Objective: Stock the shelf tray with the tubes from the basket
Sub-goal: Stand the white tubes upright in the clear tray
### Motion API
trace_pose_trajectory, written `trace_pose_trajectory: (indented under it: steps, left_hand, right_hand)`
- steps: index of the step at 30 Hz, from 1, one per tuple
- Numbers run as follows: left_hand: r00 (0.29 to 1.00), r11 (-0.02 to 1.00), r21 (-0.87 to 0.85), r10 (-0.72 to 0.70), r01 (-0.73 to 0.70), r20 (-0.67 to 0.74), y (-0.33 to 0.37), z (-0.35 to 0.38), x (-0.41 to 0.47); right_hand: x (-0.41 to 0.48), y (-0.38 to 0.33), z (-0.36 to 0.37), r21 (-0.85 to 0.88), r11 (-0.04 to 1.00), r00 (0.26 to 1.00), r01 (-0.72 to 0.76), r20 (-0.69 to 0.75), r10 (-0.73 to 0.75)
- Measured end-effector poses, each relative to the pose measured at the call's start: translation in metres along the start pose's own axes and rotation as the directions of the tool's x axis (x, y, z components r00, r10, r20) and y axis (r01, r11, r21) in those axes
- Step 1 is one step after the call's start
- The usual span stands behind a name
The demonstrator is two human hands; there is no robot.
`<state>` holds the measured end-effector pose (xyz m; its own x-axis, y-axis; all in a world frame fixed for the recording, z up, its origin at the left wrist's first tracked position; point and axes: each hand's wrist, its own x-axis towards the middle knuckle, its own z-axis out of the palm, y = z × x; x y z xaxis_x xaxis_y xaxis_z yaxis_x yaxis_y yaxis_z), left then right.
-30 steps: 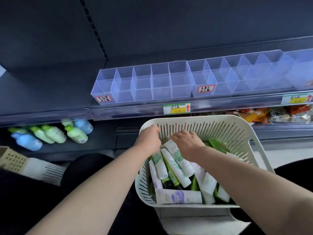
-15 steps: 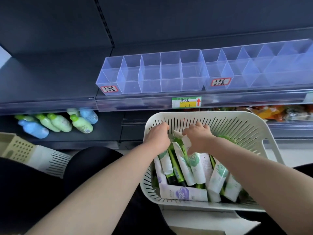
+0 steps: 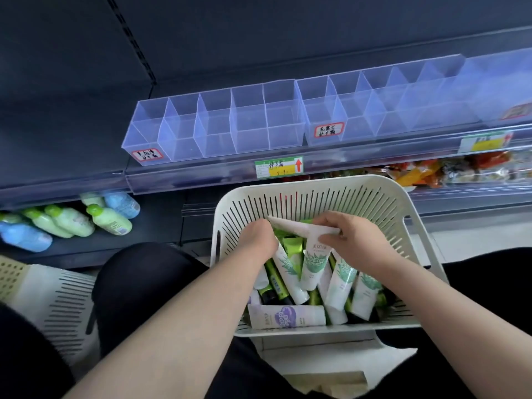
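- tubes (image 3: 342,279) all seen in the basket (image 3: 316,194); heaped, mostly white with green leaf print, caps toward the near wall; green tubes (image 3: 276,280) mixed in underneath; one purple-print tube (image 3: 285,316) laid crosswise against the near wall
- one white tube (image 3: 313,260) gripped at its crimped end by the right hand (image 3: 351,237); fingers curled over that end; cap end resting on the pile
- left hand (image 3: 257,240) pushed into the pile at the far-left side of the basket; fingers curled down and hidden; whether anything is held cannot be told
- a flat crimped tube end is seen between the two hands
- basket is white and slotted, positioned just below the shelf edge
- shelf tray (image 3: 216,131) is clear, split into compartments, set on the shelf above the basket; handwritten label (image 3: 146,154) stuck at its front-left corner
- second clear tray (image 3: 374,110) placed just beside it on the right
- price label (image 3: 278,167) fixed on the shelf edge strip
- green and blue bottles (image 3: 109,221) laid on the lower shelf at left; another basket (image 3: 57,300) seen at lower left; snack packets (image 3: 431,171) stocked under the shelf at right
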<state>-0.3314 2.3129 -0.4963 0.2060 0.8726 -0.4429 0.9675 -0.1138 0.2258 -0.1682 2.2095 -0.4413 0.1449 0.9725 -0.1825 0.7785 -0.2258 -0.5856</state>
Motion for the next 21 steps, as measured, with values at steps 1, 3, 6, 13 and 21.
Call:
trace_pose_trajectory:
  steps: [1, 3, 6, 13, 21]
  left_hand:
    - [0.999, 0.998, -0.054, -0.037, 0.038, 0.016, 0.002, -0.001, 0.001]
    - [0.993, 0.981, -0.164, -0.096, 0.106, 0.066, 0.004, -0.005, 0.0]
    - [0.989, 0.954, -0.275, -0.09, 0.12, 0.117, -0.002, -0.009, -0.004]
    - [0.975, 0.932, -0.308, 0.142, -0.19, -0.172, -0.003, -0.036, -0.041]
    - [0.774, 0.824, -0.379, 0.109, -0.422, -0.624, 0.013, -0.136, -0.081]
  right_hand:
    - [-0.001, 0.001, -0.002, 0.018, 1.0, 1.0, 0.001, -0.024, 0.0]
    - [-0.002, 0.003, -0.005, 0.073, 0.997, 0.999, -0.006, -0.046, 0.009]
    - [-0.003, 0.001, -0.007, 0.097, 0.995, 0.998, -0.007, -0.065, 0.014]
    - [-0.01, -0.022, -0.03, 0.113, 0.992, 0.973, 0.059, -0.23, -0.032]
    - [-0.006, -0.067, -0.083, -0.007, 0.988, 0.882, 0.153, -0.449, -0.139]
